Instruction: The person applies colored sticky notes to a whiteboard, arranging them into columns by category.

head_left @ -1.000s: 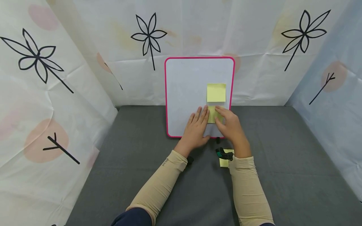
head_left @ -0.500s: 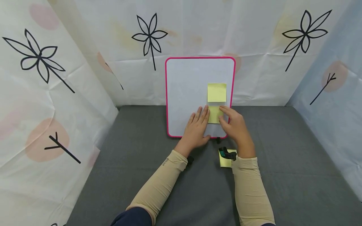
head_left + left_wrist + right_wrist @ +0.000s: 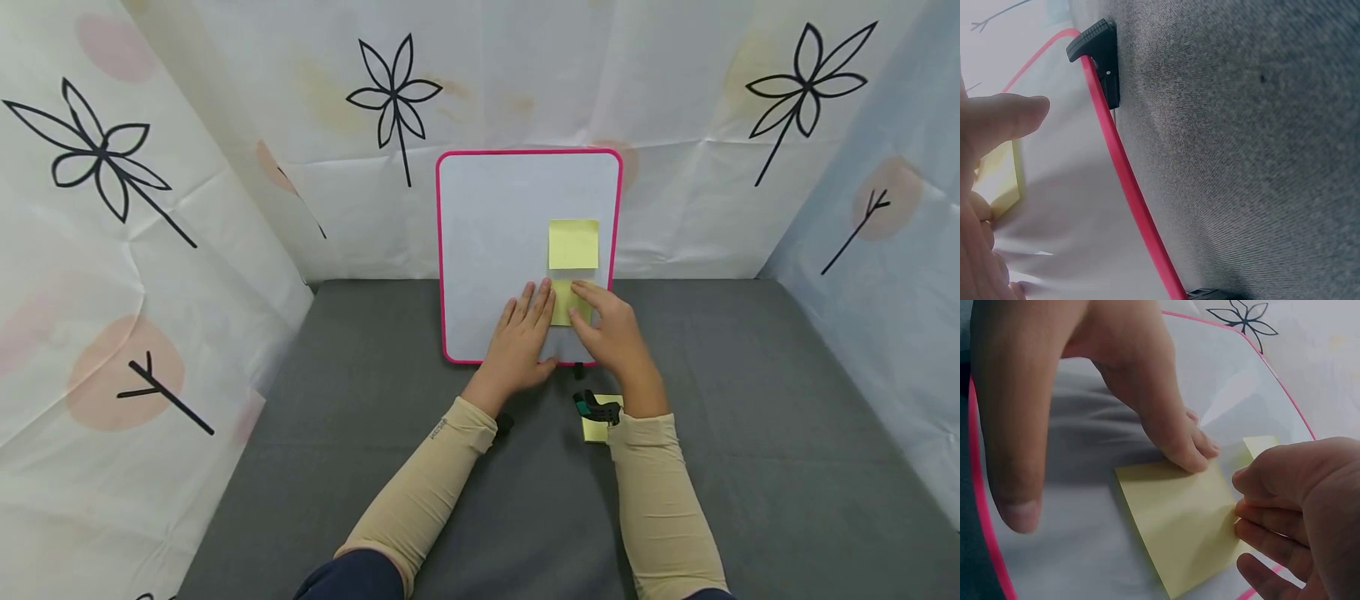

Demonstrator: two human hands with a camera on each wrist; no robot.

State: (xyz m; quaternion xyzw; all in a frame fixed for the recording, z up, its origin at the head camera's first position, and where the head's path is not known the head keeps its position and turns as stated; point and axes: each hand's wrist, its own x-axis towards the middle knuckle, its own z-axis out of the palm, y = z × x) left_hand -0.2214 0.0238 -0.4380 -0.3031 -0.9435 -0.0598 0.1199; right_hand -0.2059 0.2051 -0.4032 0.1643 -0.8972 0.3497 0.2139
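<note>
A white board (image 3: 495, 233) with a pink rim leans at the back of the table. On its right half a yellow sticky note (image 3: 573, 244) sits above a second sticky note (image 3: 562, 305). My left hand (image 3: 517, 342) rests on the board with straight fingers, fingertips at the lower note's left edge. My right hand (image 3: 617, 333) touches that note's right side with loosely bent fingers and partly covers it. In the right wrist view the lower sticky note (image 3: 1172, 525) lies flat on the board, between both hands.
A yellow sticky-note pad (image 3: 593, 432) lies on the grey table (image 3: 750, 433), partly behind the right wrist strap. A black foot clip (image 3: 1107, 62) holds the board's lower rim. A white printed cloth (image 3: 525, 75) hangs behind.
My right hand shifted right along the lower note, then came back left over it. The left hand and both notes on the board have stayed put.
</note>
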